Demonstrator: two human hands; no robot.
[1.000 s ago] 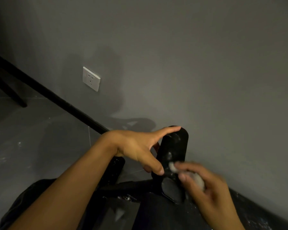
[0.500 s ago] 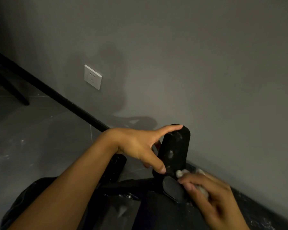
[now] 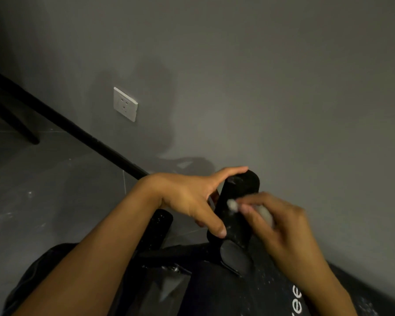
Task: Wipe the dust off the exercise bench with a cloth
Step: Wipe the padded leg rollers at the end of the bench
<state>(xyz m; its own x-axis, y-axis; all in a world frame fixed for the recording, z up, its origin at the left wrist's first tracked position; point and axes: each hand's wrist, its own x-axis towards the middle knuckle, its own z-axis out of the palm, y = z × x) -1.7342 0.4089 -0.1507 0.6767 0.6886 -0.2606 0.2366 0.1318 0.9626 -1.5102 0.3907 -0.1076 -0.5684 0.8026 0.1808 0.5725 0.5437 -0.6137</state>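
A black foam roller pad (image 3: 244, 185) of the exercise bench stands up near the wall, speckled with dust. My left hand (image 3: 192, 197) grips it from the left, forefinger along its top and thumb low on its front. My right hand (image 3: 281, 226) is blurred and holds a small white cloth (image 3: 234, 205) bunched in its fingers, pressed against the middle of the roller's front. The black bench pad (image 3: 260, 290) with white lettering lies below, dusty. A second roller pad (image 3: 159, 226) shows under my left forearm.
A grey wall with a white socket (image 3: 125, 104) stands close behind the roller. A black skirting (image 3: 78, 131) runs along the grey floor (image 3: 43, 190). A dark furniture leg (image 3: 16, 124) stands at the far left.
My right hand has moved the cloth up from the roller's lower end to its middle. My left hand has kept its hold on the roller.
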